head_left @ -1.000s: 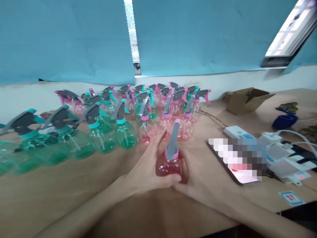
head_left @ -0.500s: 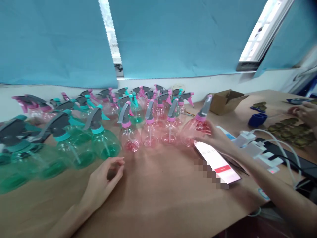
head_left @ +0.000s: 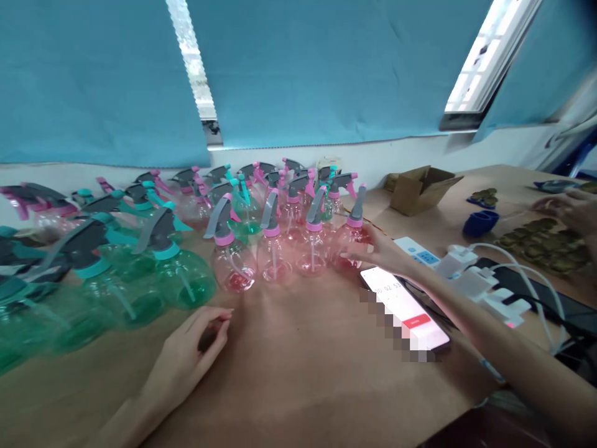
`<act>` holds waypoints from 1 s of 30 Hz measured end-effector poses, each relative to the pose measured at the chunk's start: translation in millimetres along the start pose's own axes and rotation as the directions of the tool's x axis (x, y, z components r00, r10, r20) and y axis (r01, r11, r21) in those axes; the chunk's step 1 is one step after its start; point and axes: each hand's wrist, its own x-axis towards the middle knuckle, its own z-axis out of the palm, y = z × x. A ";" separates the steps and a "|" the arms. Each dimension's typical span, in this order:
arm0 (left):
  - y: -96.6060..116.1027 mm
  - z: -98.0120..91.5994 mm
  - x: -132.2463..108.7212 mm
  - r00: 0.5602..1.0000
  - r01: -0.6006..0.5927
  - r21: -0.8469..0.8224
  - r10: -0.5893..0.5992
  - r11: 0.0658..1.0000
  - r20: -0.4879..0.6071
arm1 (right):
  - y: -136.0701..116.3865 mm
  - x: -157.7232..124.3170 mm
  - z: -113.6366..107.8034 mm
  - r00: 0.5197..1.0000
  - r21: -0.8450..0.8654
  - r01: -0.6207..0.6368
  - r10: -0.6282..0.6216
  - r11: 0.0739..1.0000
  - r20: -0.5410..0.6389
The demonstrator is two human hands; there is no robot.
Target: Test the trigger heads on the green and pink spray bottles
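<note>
My right hand [head_left: 380, 252] reaches forward and wraps the side of a pink spray bottle [head_left: 351, 239] with a grey trigger, which stands upright at the right end of a row of pink spray bottles [head_left: 275, 249]. My thumb lies behind the bottle and my fingers in front. My left hand [head_left: 189, 351] rests on the brown table [head_left: 298, 386] with its fingers loosely curled and nothing in them, just in front of the green spray bottles [head_left: 181, 274].
Many more pink and green bottles crowd the table's back left. A lit phone [head_left: 410, 311] lies by my right forearm, with a power strip [head_left: 417, 247], white chargers [head_left: 471, 280] and cables beyond. Farther right are a cardboard box [head_left: 420, 186], a blue cup [head_left: 480, 223] and another person's hand [head_left: 571, 208].
Both hands held the pink bottle near me; my right hand then carried it forward and stood it upright at the row's right end. My left hand let go and came to rest on the table.
</note>
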 end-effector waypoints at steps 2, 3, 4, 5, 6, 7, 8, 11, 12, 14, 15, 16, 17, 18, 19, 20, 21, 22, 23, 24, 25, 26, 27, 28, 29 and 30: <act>4.5 3.6 5.0 0.999 -0.051 -0.015 0.051 0.999 -0.003 | 1.5 0.3 0.2 0.999 0.017 0.029 -0.029 0.999 0.032; 6.8 5.8 7.5 0.997 -0.074 -0.021 0.074 0.997 -0.007 | 2.8 0.5 0.4 0.998 0.026 0.039 -0.040 0.999 0.046; 9.0 8.1 9.9 0.996 -0.094 -0.026 0.094 0.995 -0.011 | 4.1 0.2 0.5 0.998 0.027 0.041 -0.042 0.999 0.049; 11.1 10.5 12.2 0.994 -0.108 -0.029 0.107 0.994 -0.015 | 5.2 -0.8 0.3 0.998 0.022 0.036 -0.037 0.999 0.045; 13.3 13.0 14.5 0.993 -0.118 -0.030 0.118 0.993 -0.017 | 5.5 -2.9 -0.3 0.999 0.013 0.025 -0.026 1.000 0.033; 15.4 15.3 16.8 0.992 -0.125 -0.030 0.124 0.992 -0.011 | 4.6 -6.3 -1.5 1.000 0.002 0.008 -0.008 1.000 0.012; 17.5 17.6 19.1 0.992 -0.129 -0.030 0.129 0.991 -0.006 | 1.9 -11.4 -3.3 1.000 -0.015 -0.017 0.017 1.000 -0.024; 24.0 23.5 26.5 0.988 -0.149 -0.045 0.150 0.988 0.023 | -19.1 -34.7 -10.5 0.980 -0.111 -0.099 0.078 0.989 -0.182; 26.0 25.2 29.0 0.987 -0.157 -0.055 0.159 0.986 0.032 | -30.3 -44.0 -12.2 0.977 -0.157 -0.095 0.062 0.983 -0.204; 29.4 27.9 33.2 0.984 -0.172 -0.070 0.175 0.983 0.042 | -55.6 -61.3 -12.3 0.975 -0.217 -0.039 -0.011 0.975 -0.223; 30.6 28.8 34.5 0.982 -0.179 -0.073 0.182 0.981 0.045 | -68.3 -68.2 -10.3 0.976 -0.218 0.000 -0.048 0.976 -0.212; 31.5 29.4 35.2 0.980 -0.188 -0.072 0.192 0.979 0.044 | -79.8 -73.3 -7.1 0.981 -0.219 0.039 -0.080 0.975 -0.179; 32.0 29.5 35.0 0.979 -0.196 -0.067 0.199 0.978 0.043 | -89.5 -76.5 -3.3 0.984 -0.214 0.077 -0.110 0.974 -0.143; 32.1 29.3 34.0 0.978 -0.203 -0.060 0.205 0.977 0.042 | -96.7 -77.6 0.6 0.986 -0.199 0.103 -0.127 0.974 -0.108; 31.9 28.8 32.2 0.976 -0.210 -0.055 0.212 0.976 0.038 | -101.1 -76.7 4.0 0.986 -0.190 0.124 -0.143 0.974 -0.090; 31.6 28.0 29.7 0.975 -0.218 -0.051 0.220 0.975 0.033 | -102.5 -74.1 6.5 0.983 -0.189 0.133 -0.153 0.973 -0.097; 31.1 27.0 26.9 0.974 -0.224 -0.049 0.225 0.973 0.028 | -100.8 -69.9 7.9 0.978 -0.199 0.132 -0.160 0.971 -0.134; 30.7 26.0 23.9 0.973 -0.229 -0.047 0.230 0.972 0.025 | -96.4 -64.5 8.1 0.968 -0.223 0.121 -0.165 0.967 -0.191; 30.2 25.0 21.0 0.972 -0.232 -0.047 0.234 0.971 0.021 | -89.5 -58.3 7.5 0.955 -0.253 0.089 -0.155 0.963 -0.253; 29.9 24.2 18.6 0.971 -0.235 -0.047 0.236 0.971 0.020 | -80.9 -51.5 6.4 0.941 -0.271 0.057 -0.142 0.961 -0.307; 29.7 23.7 16.6 0.971 -0.235 -0.044 0.236 0.971 0.022 | -71.0 -44.6 5.4 0.933 -0.288 0.008 -0.111 0.957 -0.343; 29.5 23.4 15.3 0.972 -0.232 -0.042 0.234 0.972 0.026 | -60.4 -37.8 4.9 0.926 -0.295 -0.047 -0.069 0.954 -0.372; 29.3 23.4 14.7 0.973 -0.229 -0.039 0.230 0.973 0.032 | -49.8 -31.6 5.2 0.931 -0.289 -0.091 -0.022 0.953 -0.365; 29.1 23.6 14.6 0.973 -0.225 -0.035 0.227 0.974 0.039 | -39.7 -26.0 6.3 0.938 -0.263 -0.138 0.041 0.955 -0.345; 28.9 24.1 14.8 0.974 -0.222 -0.032 0.223 0.975 0.045 | -30.4 -21.3 8.2 0.946 -0.224 -0.189 0.116 0.956 -0.303; 28.7 24.6 15.3 0.974 -0.219 -0.030 0.220 0.975 0.047 | -22.5 -17.4 10.7 0.949 -0.209 -0.210 0.147 0.955 -0.280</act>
